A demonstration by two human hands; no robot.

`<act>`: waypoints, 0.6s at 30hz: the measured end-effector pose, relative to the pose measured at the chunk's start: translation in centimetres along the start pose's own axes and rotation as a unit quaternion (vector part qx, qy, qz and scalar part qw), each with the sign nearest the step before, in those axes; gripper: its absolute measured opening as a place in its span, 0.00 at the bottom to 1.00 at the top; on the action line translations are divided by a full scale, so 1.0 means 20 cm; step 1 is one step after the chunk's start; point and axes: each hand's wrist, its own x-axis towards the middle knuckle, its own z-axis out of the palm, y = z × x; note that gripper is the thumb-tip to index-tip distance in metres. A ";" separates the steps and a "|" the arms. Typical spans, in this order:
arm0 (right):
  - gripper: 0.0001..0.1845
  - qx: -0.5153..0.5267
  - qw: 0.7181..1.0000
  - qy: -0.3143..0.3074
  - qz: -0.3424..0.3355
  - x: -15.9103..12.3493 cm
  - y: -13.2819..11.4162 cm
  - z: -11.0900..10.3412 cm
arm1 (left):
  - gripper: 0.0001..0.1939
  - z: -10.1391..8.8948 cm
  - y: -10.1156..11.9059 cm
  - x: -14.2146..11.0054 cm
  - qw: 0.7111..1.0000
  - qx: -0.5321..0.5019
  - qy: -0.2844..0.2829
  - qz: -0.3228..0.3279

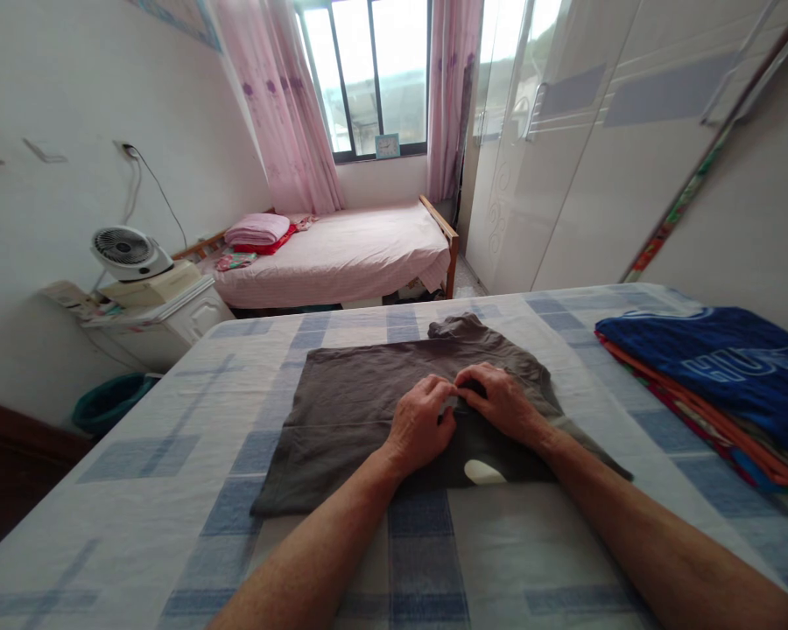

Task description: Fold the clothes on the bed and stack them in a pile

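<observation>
A dark grey shirt (355,394) lies spread out on the bed with the blue-and-white checked sheet (151,534). Its bunched part, perhaps the collar, points to the far side, and a pale patch shows near its front edge. My left hand (424,422) rests on the middle of the shirt, fingers curled and pinched at the cloth. Just to its right, my right hand (497,401) is also closed, thumb and fingertips gripping the cloth and meeting the left fingertips. The fingers partly hide the cloth between the hands.
At right sits a stack of folded clothes (715,359), a blue one on top. Beyond are a second bed with a pink sheet (368,249) and a white wardrobe (578,175). A fan (131,252) stands on a cabinet at left, above a green bin (111,402).
</observation>
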 end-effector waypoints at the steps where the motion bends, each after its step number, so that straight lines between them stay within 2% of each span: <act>1: 0.05 -0.005 1.000 0.003 0.002 0.00 0.00 0.01 | 0.13 0.00 0.01 0.00 0.999 0.020 -0.015 0.033; 4: 0.04 -0.024 0.999 0.015 0.026 0.00 0.01 0.01 | 0.11 -0.01 0.03 0.00 0.992 0.057 -0.065 0.097; 7: 0.06 -0.076 0.993 0.052 0.070 0.00 0.04 -0.01 | 0.12 -0.01 0.03 0.00 0.988 0.087 -0.082 0.096; 11: 0.13 -0.175 0.962 0.107 0.178 0.00 0.10 -0.05 | 0.13 0.00 0.03 0.00 0.987 0.104 -0.086 0.090; 14: 0.17 -0.219 0.943 0.097 0.230 -0.01 0.13 -0.06 | 0.15 0.00 0.03 0.00 0.986 0.109 -0.087 0.087; 18: 0.17 -0.263 0.936 0.073 0.223 -0.01 0.13 -0.06 | 0.21 0.01 0.03 0.00 0.986 0.121 -0.087 0.081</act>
